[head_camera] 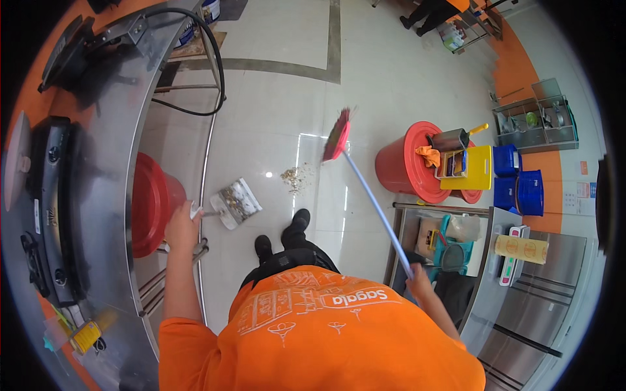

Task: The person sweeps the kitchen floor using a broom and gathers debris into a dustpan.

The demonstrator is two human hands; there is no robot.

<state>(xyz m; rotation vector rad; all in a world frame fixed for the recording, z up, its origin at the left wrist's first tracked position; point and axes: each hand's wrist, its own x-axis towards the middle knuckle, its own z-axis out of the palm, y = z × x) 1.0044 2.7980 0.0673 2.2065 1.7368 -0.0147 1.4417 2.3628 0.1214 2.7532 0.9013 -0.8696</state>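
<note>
My left hand (pixel 182 228) grips the white handle end of a long-handled dustpan (pixel 238 203). The pan rests low over the tiled floor and has debris in it. In my right hand (pixel 419 282) is the pale blue shaft of a broom (pixel 374 205). Its pink head with dark red bristles (pixel 337 134) is out ahead of me, tilted; whether it touches the floor I cannot tell. A small heap of brownish crumbs (pixel 295 179) lies on the floor between the dustpan and the broom head, just beyond my black shoes (pixel 301 217).
A steel table (pixel 132 146) with a hanging black hose (pixel 222 73) runs along my left, a red bin (pixel 151 205) beneath it. At right stand a lidded red bin (pixel 398 161) carrying a yellow cutting board (pixel 477 168), and a steel counter (pixel 477 293). Another person (pixel 433 12) stands far off.
</note>
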